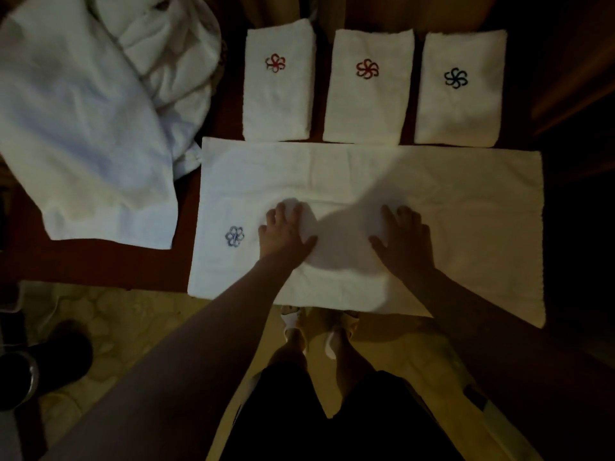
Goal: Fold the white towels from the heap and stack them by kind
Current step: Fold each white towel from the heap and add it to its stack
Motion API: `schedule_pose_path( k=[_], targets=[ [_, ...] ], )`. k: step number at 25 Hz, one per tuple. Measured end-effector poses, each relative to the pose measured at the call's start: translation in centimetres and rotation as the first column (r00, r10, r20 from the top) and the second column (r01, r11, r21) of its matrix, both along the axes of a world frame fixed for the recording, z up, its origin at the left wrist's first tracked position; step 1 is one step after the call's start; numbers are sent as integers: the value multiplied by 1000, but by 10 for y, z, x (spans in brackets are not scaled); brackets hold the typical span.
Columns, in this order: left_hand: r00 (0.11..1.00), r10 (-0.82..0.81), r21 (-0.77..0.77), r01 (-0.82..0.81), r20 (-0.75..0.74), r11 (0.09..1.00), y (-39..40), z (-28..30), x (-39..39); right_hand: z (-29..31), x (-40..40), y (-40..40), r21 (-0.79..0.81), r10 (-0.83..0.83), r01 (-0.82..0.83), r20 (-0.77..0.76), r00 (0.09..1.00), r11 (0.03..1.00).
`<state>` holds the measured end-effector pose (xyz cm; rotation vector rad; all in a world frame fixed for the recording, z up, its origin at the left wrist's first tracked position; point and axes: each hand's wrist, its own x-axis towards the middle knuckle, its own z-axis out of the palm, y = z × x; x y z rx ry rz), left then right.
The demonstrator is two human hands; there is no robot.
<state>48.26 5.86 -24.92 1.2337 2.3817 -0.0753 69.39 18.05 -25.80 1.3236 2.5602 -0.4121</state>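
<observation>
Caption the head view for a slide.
Both hands, left and right, press flat on a spread towel below three folded towels.

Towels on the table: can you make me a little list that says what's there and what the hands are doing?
spread towel: flat, blue flower logo near its left end
left hand: pressing flat on spread towel
right hand: pressing flat on spread towel
folded towels: three in a row behind, two with red flowers, one with a dark blue flower
heap: unfolded, on the left
table: dark red
</observation>
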Motion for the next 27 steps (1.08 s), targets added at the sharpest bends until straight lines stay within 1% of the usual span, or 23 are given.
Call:
schedule_pose_path(
  k=[2, 5, 6, 7, 8, 9, 10, 11, 13, 14, 16, 18, 20, 22, 25, 27],
  targets=[
    [1000, -22, -39, 21, -7, 999, 4, -3, -8, -1, 0, 3, -44, 24, -23, 26, 999, 999],
    [997, -27, -45, 30, 74, 999, 1, -4, -13, -2, 8, 9, -161, 55, -64, -63, 996, 985],
    [996, -17, -12, 18, 91, 1000, -3, -2, -14, -1, 14, 9, -176, 65, -85, -117, 991, 981],
    [997, -29, 41, 26, 75, 999, -9, 2, -12, 2, 21, 6, -150, 66, -92, -173, 983, 984],
    [997, -74, 118, 72, 18, 990, -17, 5, -8, 3, 28, 2, -103, 49, -72, -211, 976, 992],
    [992, -120, 200, 127, -46, 972, -26, 6, -2, 5, 36, -6, -59, 13, -26, -212, 977, 998],
    [985, -153, 264, 168, -75, 950, -38, 4, 6, 8, 45, -17, -40, -23, 15, -205, 978, 999],
    [981, -185, 288, 192, -51, 938, -52, 3, 17, 10, 54, -34, -49, -52, 44, -198, 979, 998],
    [979, -192, 213, 175, 64, 961, -74, 3, 36, 8, 70, -63, -44, -64, 55, -214, 975, 997],
    [978, -197, 167, 182, 76, 969, -83, 1, 42, 6, 75, -74, -49, -70, 61, -215, 974, 997],
    [973, -228, 145, 222, 28, 964, -95, -2, 49, 6, 79, -85, -80, -105, 92, -189, 976, 993],
    [968, -252, 163, 250, -4, 955, -102, -2, 54, 8, 78, -90, -101, -151, 135, -179, 972, 986],
    [966, -259, 207, 255, -9, 945, -105, -5, 56, 7, 78, -89, -110, -188, 166, -230, 955, 980],
    [957, -290, 173, 291, -30, 941, -109, -12, 53, 5, 77, -88, -114, -206, 179, -290, 935, 977],
    [936, -351, 37, 351, -3, 936, -111, -18, 49, 1, 76, -87, -77, -142, 127, -257, 956, 989],
    [919, -394, 7, 394, -10, 919, -112, -16, 48, -6, 79, -86, -44, -47, 38, -229, 972, 998]
  ],
)
